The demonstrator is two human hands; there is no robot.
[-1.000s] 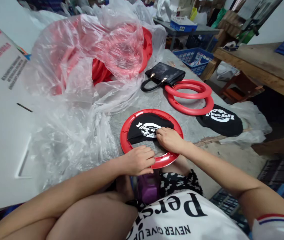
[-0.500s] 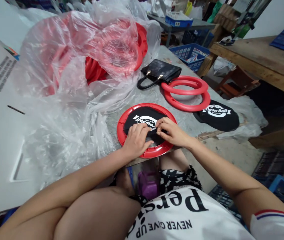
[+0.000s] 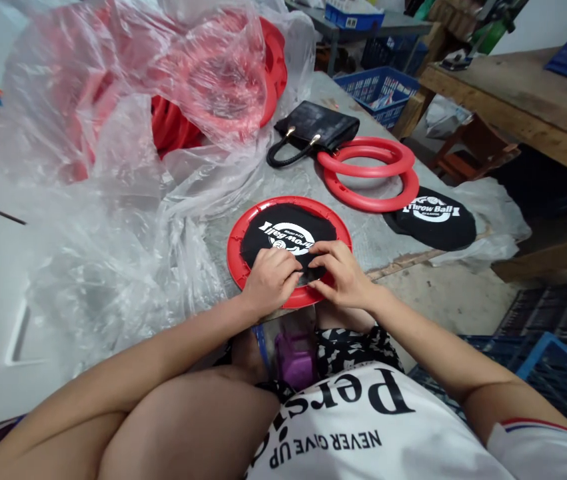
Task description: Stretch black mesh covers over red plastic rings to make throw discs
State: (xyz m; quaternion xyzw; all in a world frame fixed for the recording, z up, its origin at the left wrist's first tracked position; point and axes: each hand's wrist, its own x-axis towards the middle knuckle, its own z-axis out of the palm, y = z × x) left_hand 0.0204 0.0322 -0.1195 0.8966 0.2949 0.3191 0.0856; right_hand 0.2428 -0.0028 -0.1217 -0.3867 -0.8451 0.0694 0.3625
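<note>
A red plastic ring [image 3: 236, 257] lies on the table edge in front of me, with a black fabric disc [image 3: 258, 235] printed with white "Throw Ball" lettering inside it. My left hand [image 3: 274, 277] is closed at the disc's near edge, fingertips pinching the cloth. Opposite it, my right hand [image 3: 343, 275] reaches over the ring's right side. Its thumb and fingers are apart, the fingertips close to the near part of the cloth. The hands partly cover the disc's near edge and the ring.
Two red rings [image 3: 408, 193] lie overlapping beside a black handbag [image 3: 318, 127]. More printed black discs [image 3: 438, 223] rest at the table's right corner. Plastic wrap [image 3: 128, 220] covers several red rings at left. A blue crate [image 3: 378, 90] stands behind the table [image 3: 290, 183].
My hands have moved from the disc's middle to its near edge, uncovering more of the lettering. My right fingers have spread from a pinch. The whole view has shifted slightly.
</note>
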